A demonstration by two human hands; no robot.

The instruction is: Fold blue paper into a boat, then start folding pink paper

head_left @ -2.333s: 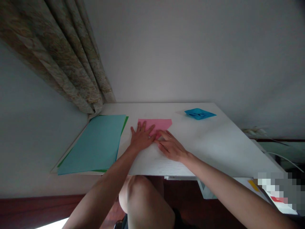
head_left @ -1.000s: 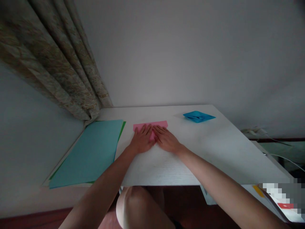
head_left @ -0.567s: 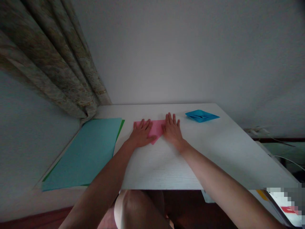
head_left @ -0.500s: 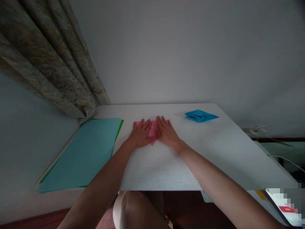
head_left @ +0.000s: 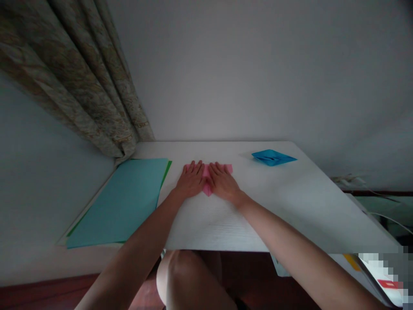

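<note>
A pink sheet of folded paper (head_left: 208, 189) lies flat on the white table (head_left: 219, 228), its pointed end toward me. My left hand (head_left: 191, 180) rests palm down on its left part, fingers stretched out. On the right part lies my right hand (head_left: 223, 181), also flat with its fingers extended. Both hands cover much of the pink paper; only its middle, lower tip and upper corners show. Farther right on the table sits a blue folded paper boat (head_left: 273, 158), apart from both hands.
A stack of light blue sheets (head_left: 122, 202) with green paper (head_left: 166, 171) under it lies at the table's left. A patterned curtain (head_left: 97, 86) hangs at the back left. Cables (head_left: 355, 181) run beyond the right edge. My knee (head_left: 187, 275) is below the front edge.
My right hand has slid slightly down and now lies still and flat on the pink paper. My left hand stays on the paper. The view has shifted a little.
</note>
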